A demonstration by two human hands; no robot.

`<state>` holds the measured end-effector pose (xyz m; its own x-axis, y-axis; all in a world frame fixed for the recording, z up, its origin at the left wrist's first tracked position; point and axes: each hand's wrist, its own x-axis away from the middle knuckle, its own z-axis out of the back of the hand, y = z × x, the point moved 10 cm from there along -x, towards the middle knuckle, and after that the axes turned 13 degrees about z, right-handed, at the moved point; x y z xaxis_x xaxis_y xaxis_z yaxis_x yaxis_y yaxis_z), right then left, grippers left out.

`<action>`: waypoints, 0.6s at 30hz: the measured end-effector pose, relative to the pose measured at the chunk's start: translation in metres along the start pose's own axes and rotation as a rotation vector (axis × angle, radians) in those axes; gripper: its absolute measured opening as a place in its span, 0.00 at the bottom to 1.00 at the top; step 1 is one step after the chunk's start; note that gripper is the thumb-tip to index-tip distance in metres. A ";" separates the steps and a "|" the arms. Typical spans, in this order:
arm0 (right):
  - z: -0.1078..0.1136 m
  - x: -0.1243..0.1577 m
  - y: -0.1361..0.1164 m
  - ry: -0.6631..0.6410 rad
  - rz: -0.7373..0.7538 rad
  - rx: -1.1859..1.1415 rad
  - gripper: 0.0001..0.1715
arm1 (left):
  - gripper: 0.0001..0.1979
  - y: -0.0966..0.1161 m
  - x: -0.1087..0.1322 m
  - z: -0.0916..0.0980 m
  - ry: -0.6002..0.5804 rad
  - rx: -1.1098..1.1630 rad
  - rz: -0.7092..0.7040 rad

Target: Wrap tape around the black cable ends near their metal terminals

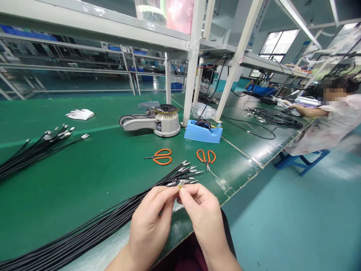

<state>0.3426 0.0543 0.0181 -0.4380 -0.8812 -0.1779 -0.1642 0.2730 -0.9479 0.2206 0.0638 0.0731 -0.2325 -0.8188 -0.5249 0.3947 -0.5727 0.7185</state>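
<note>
My left hand and my right hand meet near the table's front edge, fingertips pinched together. Between them is a small silver cable connector with a bit of yellow tape at its base; the fingers cover most of it. Just behind my hands lies a bundle of black cables with silver connector ends, running off to the lower left. Beyond those ends rest orange-handled scissors and orange-handled cutters, neither touched by my hands.
A grey tape dispenser machine and a blue tape holder stand beside a white shelf post. To the left are a white glove and more black cables. A co-worker sits at the right by another cable pile.
</note>
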 end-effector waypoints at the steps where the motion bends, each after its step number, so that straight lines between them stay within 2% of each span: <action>1: 0.000 0.000 0.000 0.000 0.001 -0.003 0.07 | 0.12 0.000 0.000 0.000 0.003 0.000 -0.001; 13: -0.003 -0.001 0.004 -0.009 0.004 -0.012 0.08 | 0.12 0.000 0.000 0.000 0.041 -0.102 -0.040; 16: -0.003 0.001 0.010 -0.015 -0.009 -0.022 0.09 | 0.12 -0.009 -0.002 0.000 0.050 -0.117 0.030; 18: -0.002 0.002 0.012 -0.008 -0.015 -0.029 0.09 | 0.10 -0.019 -0.005 -0.004 0.005 -0.125 0.128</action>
<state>0.3379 0.0568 0.0066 -0.4278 -0.8885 -0.1659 -0.1964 0.2705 -0.9425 0.2177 0.0792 0.0601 -0.1692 -0.8845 -0.4348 0.5282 -0.4539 0.7176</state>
